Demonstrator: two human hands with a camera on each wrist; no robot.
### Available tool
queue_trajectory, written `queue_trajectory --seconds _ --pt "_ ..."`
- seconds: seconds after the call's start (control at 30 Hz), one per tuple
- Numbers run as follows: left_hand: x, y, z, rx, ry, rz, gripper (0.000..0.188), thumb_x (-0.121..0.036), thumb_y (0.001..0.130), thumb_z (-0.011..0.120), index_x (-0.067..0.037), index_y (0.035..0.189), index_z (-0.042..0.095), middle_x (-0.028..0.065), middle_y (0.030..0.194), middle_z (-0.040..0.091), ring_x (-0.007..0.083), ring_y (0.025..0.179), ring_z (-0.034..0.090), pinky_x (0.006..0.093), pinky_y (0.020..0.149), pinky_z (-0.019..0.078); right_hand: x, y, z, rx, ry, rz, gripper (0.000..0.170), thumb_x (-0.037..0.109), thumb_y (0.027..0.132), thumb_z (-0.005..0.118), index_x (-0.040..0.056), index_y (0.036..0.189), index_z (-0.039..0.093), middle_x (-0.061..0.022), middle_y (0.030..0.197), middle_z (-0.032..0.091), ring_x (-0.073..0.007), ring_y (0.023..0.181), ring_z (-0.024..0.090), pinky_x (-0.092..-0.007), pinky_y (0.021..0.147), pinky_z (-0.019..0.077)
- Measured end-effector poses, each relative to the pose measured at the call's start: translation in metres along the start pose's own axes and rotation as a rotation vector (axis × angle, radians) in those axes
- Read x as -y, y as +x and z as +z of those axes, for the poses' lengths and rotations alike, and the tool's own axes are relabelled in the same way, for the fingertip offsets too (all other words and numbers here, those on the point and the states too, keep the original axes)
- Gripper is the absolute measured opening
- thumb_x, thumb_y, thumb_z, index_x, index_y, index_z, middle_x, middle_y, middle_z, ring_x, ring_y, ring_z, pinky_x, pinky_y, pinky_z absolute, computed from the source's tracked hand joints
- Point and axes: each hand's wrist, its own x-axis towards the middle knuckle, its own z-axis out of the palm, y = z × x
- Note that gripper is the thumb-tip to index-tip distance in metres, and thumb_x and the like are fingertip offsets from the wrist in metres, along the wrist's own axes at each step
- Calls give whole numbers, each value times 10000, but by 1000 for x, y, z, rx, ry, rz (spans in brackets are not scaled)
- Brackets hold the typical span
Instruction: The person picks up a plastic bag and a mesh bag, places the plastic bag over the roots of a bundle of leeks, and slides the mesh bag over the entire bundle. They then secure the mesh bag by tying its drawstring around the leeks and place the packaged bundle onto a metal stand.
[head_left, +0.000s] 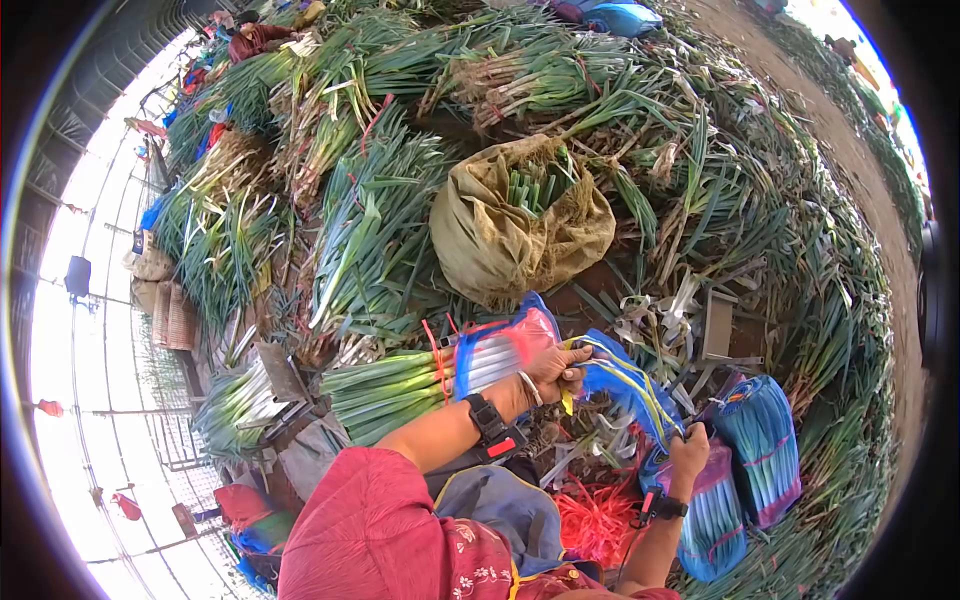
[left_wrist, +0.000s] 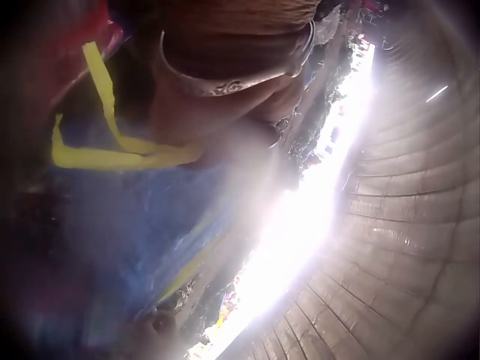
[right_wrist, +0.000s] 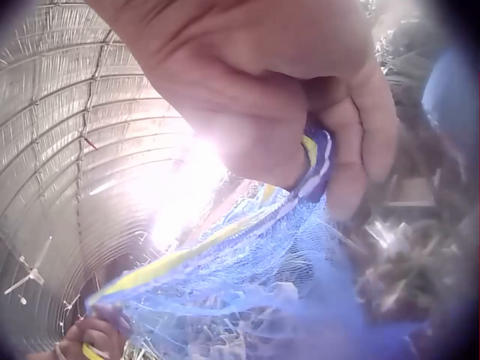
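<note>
A blue mesh bag (head_left: 622,378) with a yellow-striped hem is stretched between the two hands. My left hand (head_left: 553,374) grips one end of the hem, and a yellow strip (left_wrist: 109,159) hangs by its fingers in the left wrist view. At the other end, my right hand (right_wrist: 285,97) pinches the hem between thumb and fingers. Left of the bag lies a bundle of leeks (head_left: 385,395), green tops to the left, tied with red string. Blue and pink mesh (head_left: 525,338) covers its white stalk end, close behind the left hand.
Two filled mesh bags (head_left: 765,450) of leeks stand at the right. Red plastic strips (head_left: 598,520) are heaped near the lap. A cloth sack (head_left: 490,245) with cut greens sits ahead. Piles of leeks (head_left: 380,220) surround the spot, and a metal stand (head_left: 718,325) is at the right.
</note>
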Motion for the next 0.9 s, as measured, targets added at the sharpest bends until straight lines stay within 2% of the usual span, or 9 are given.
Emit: queue_trajectory --seconds 0.1,0.13,0.23,0.33,0.47,0.57,0.6,0.7,0.9 --pt "3 1 -1 0 -30 29 104 -206 947 537 -117 966 587 -58 651 517 8 415 327 208 424 267 -42 3 31 50 13 53 188 151 732 634 19 804 519 -168 674 539 -372 637 532 -445 601 415" --pt "2 0 1 -19 -35 17 95 -201 945 538 -116 958 579 -57 644 511 11 413 328 207 415 261 -41 5 34 7 108 88 146 179 777 577 60 695 563 -124 589 540 -307 492 511 -414 524 413" --pt "-2 -8 3 -69 43 -40 75 -190 936 544 -116 933 553 -51 629 500 24 411 339 206 391 247 -38 13 32 154 944 746 168 233 850 550 100 760 600 -15 667 600 -216 563 554 -352 530 439" --pt "5 -10 -1 -127 424 -85 105 -198 903 593 -111 939 548 -40 645 499 43 424 367 208 378 245 -37 21 21 163 1253 1050 186 287 908 525 139 830 606 60 777 621 -146 675 577 -299 565 465" --pt "6 -13 -30 142 1254 299 258 -204 788 716 -51 918 553 16 805 577 165 795 576 308 722 474 -62 28 27 213 1606 1053 137 284 914 539 172 890 615 38 805 625 -116 724 581 -270 572 480" --pt "-3 -19 -32 -128 1544 290 249 -168 741 711 -49 897 556 52 809 602 176 760 581 315 692 471 -55 35 16 333 1669 943 116 245 922 553 148 902 615 32 805 637 -103 688 588 -235 544 475" --pt "-5 -21 -29 -277 1581 296 266 -175 688 666 -45 891 553 147 770 625 275 735 621 378 648 472 -51 37 13 360 1680 910 113 233 925 555 139 903 613 28 807 642 -99 674 590 -225 532 474" --pt "-12 -25 -25 -642 1670 363 199 -151 713 611 -56 870 534 168 750 626 344 728 621 426 642 468 2 37 -18 443 1745 854 113 210 935 556 116 908 612 13 814 655 -90 642 596 -204 502 471" --pt "-36 -42 -36 -903 1721 401 190 -119 740 572 -85 904 483 199 784 637 399 783 621 499 674 460 4 32 -18 510 1847 801 107 176 932 557 89 943 618 -7 801 654 -92 588 554 -197 489 468"
